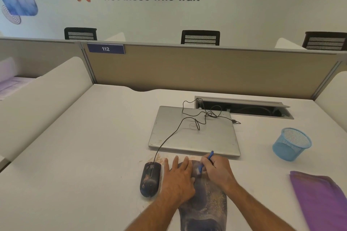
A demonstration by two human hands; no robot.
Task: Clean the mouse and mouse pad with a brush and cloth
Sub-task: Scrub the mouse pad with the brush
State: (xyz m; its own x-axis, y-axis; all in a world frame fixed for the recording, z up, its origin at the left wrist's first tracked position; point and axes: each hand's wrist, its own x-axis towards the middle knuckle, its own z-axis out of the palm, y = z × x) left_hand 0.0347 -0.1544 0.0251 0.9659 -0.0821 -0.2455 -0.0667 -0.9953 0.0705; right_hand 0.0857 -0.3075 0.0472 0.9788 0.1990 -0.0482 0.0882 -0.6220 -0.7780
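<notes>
A dark mouse pad [206,204] dusted with sandy crumbs lies at the desk's near edge. My left hand [178,178] lies flat on its upper left part, fingers straight. My right hand [217,170] grips a small blue brush [205,161], whose bristle end touches the pad's top. A black wired mouse [150,179], speckled with dirt, sits on the desk just left of the pad. A purple cloth [321,199] lies at the right edge.
A shut silver laptop [193,131] lies just behind the pad, with the mouse cable [174,133] looped over it. A blue mesh cup [292,143] stands at the right. An open cable tray [242,108] sits at the back. Partitions enclose the white desk [84,155].
</notes>
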